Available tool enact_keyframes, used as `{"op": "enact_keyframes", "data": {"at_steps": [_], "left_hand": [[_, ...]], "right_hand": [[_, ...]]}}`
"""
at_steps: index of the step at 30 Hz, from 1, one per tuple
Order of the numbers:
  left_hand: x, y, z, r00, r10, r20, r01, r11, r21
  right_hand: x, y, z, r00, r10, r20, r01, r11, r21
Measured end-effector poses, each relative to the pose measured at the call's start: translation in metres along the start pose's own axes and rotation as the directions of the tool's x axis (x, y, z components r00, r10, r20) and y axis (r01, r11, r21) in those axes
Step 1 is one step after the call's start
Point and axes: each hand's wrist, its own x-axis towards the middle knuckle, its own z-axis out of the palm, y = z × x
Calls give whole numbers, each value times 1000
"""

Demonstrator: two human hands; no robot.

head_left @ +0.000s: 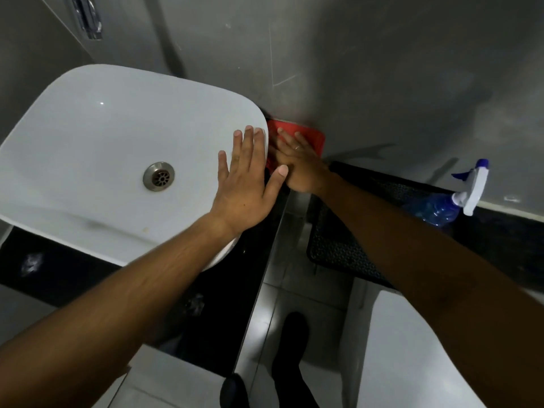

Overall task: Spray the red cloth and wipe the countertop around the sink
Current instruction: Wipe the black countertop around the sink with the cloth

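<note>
right hand (297, 163) lay flat on the red cloth (312, 136) in the corner by the wall, beside the sink (88, 128), left hand (247, 178) open on the sink's edge, spray bottle (459, 198) well apart

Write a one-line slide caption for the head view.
Right hand presses red cloth beside sink.

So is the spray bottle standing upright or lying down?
Lying down: the bottle rests tilted against the wall, nozzle up, away from both hands.
</note>
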Motion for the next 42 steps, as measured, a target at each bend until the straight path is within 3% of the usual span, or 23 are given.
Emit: {"op": "enact_keyframes", "data": {"at_steps": [10,14,20,25,28,30,34,38,42], "left_hand": [[-68,-31,-19,986,120,116,-127,991,52],[-93,-64,-37,987,146,63,-155,970,186],[-113,-106,-54,998,34,43,-42,979,202],[-113,-109,-53,993,60,106,-81,975,205],[-114,-111,-52,990,82,112,-106,968,226],[-112,-110,-51,986,109,122,-137,959,247],[-109,-108,-46,975,161,150,-194,952,236],[-111,-99,-42,969,204,139,-232,945,229],[-107,-93,-38,966,205,157,-237,946,221]], "right_hand": [[-88,-106,19,994,103,-27,-102,993,56],[-128,-171,28,988,125,-95,-120,991,57],[-187,-291,55,983,130,-132,-124,991,48],[-220,-340,76,982,140,-130,-134,989,54],[-230,-355,81,965,205,-161,-183,973,144],[-228,-362,80,922,335,-193,-281,923,262],[-211,-371,73,761,628,-164,-480,714,509],[-182,-330,65,669,736,-99,-501,546,671],[-127,-249,53,667,745,-31,-508,485,712]]}}
